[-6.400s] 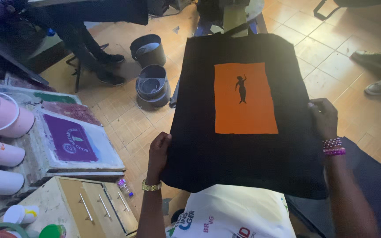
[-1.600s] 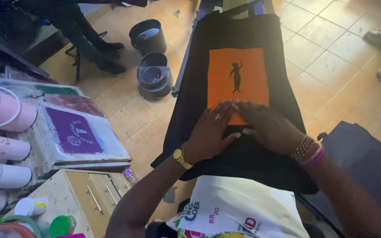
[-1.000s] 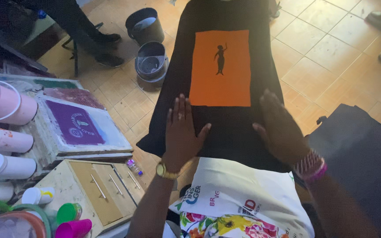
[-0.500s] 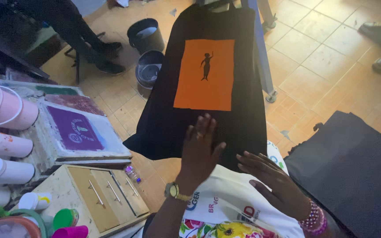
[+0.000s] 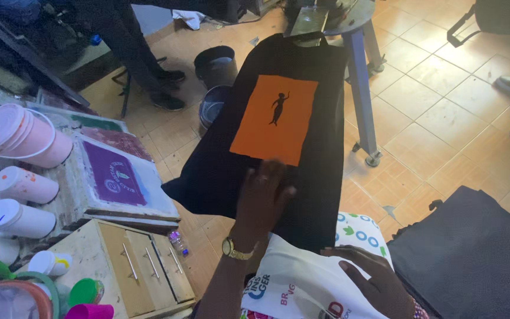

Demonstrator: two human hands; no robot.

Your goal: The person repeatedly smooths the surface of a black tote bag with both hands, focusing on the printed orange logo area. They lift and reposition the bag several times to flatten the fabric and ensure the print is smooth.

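A black cloth bag (image 5: 320, 106) with an orange rectangle (image 5: 275, 118) bearing a small black figure lies flat on a raised board. My left hand (image 5: 262, 198) rests flat on the black cloth just below the orange patch, a gold watch on its wrist. At the bottom of the view, my right hand (image 5: 376, 280) lies spread and empty on a white printed cloth (image 5: 302, 280) beneath the black bag's near edge.
Pink and white ink tubs (image 5: 22, 139) and a purple-inked screen frame (image 5: 116, 174) stand at left, with a wooden drawer box (image 5: 140, 266) below. Black buckets (image 5: 216, 65) and a metal stand leg (image 5: 364, 100) are on the tiled floor. Dark cloth (image 5: 473, 254) lies at right.
Both hands have slid back from the orange patch toward me. The right hand has left the black bag and now rests on the white cloth. The view has shifted left.
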